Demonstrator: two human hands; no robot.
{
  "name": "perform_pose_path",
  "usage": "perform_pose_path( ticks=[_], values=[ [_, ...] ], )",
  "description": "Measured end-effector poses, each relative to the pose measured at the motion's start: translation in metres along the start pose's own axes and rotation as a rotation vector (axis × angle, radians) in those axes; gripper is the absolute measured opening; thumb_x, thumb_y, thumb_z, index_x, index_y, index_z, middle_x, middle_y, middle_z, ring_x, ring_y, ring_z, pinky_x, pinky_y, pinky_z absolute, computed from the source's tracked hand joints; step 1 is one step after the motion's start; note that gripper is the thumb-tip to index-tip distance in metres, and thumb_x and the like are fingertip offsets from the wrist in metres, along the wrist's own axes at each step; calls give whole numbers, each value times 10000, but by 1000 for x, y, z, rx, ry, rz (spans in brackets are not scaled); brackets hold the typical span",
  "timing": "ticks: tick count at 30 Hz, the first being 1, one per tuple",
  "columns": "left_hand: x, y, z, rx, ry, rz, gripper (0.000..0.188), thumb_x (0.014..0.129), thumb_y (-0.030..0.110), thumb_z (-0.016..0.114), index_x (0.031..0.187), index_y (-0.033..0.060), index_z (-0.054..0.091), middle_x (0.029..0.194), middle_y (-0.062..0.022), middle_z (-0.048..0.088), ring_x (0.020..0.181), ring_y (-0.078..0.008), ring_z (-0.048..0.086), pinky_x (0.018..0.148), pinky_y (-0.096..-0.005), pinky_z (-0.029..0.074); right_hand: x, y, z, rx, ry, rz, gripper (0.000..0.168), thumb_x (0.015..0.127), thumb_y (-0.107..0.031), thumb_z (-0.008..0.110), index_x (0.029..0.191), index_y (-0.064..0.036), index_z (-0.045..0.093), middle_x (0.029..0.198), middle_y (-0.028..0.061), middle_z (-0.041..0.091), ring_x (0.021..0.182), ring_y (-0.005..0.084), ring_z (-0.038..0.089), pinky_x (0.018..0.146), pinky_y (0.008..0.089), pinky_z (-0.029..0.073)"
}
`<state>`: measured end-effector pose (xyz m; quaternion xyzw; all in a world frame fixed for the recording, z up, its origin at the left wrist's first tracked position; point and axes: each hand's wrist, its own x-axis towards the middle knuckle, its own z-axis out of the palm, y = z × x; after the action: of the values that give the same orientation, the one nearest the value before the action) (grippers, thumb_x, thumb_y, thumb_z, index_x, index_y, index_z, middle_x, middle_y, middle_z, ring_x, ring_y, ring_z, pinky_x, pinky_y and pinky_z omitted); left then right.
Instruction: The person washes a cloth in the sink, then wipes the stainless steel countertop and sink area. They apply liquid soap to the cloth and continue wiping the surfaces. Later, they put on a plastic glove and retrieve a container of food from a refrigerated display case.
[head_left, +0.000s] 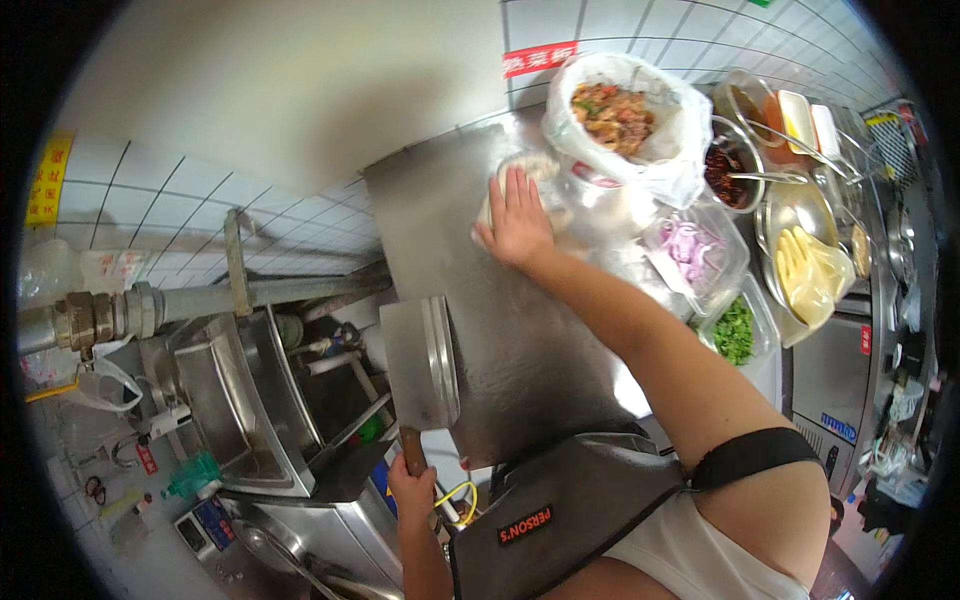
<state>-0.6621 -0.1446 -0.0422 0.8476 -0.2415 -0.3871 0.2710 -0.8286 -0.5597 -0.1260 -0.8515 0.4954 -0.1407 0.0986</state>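
Note:
My left hand (412, 487) grips the wooden handle of a broad-bladed cleaver (412, 364). The blade lies level with the left edge of a stainless steel worktop (510, 352), partly over it; whether it touches is unclear. Farther up the worktop, my right hand (517, 217) holds a crumpled off-white cloth (529, 165) under its palm, fingers stretched forward and thumb out to the left. Much of the cloth is hidden beneath the hand. Behind it stands a container lined with a white plastic bag (675, 135), holding mixed food scraps (611, 120).
Along the right stand sliced purple onion (690, 251), chopped green herbs (731, 334), dark red chilli seasoning (724, 176) and a steel bowl (802, 206) with a pale yellow plastic glove (806, 270). A pipe (202, 300) and steel sink (225, 397) lie left, below a tiled wall.

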Motion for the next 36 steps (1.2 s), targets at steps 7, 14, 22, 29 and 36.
perform_pose_path(
  ticks=[7, 14, 22, 29, 36],
  values=[
    [-65, 6, -16, -362, 232, -311, 300, 684, -47, 600, 968, 2, 517, 765, -21, 542, 684, -133, 553, 633, -267, 452, 100, -59, 41, -58, -166, -488, 559, 924, -326, 408, 1379, -20, 301, 1474, 180, 200, 1372, 289, 181, 1124, 387, 162],
    [-56, 25, -24, -593, 326, -209, 294, 680, -108, 515, 943, 17, 474, 695, -32, 472, 491, -106, 465, 420, -229, 386, -68, -96, 53, 574, -503, -737, 497, 938, -287, 361, 1374, -51, 326, 1460, 134, 269, 1333, 313, 274, 1107, 397, 220],
    [-48, 43, -28, -638, 352, -136, 269, 673, -90, 525, 904, 28, 454, 674, -35, 452, 446, -112, 444, 387, -244, 378, -153, -93, 21, 554, -688, -1193, 550, 870, -374, 482, 1387, -269, 328, 1409, 79, 366, 1262, 282, 397, 1013, 466, 341],
    [-70, 6, -25, -570, 348, -190, 344, 669, -104, 542, 983, 22, 481, 708, -31, 481, 482, -123, 484, 424, -265, 416, 116, -60, 32, -137, -241, -641, 645, 913, -512, 330, 1436, -149, 229, 1487, 77, 227, 1383, 215, 164, 1128, 414, 115],
    [-90, 10, -12, -490, 307, -226, 260, 689, -69, 556, 911, 35, 471, 670, -22, 472, 482, -113, 479, 425, -246, 386, 54, -87, 62, 146, -216, -651, 531, 896, -287, 452, 1374, -92, 329, 1446, 128, 293, 1287, 317, 338, 1063, 431, 288]
  ],
)
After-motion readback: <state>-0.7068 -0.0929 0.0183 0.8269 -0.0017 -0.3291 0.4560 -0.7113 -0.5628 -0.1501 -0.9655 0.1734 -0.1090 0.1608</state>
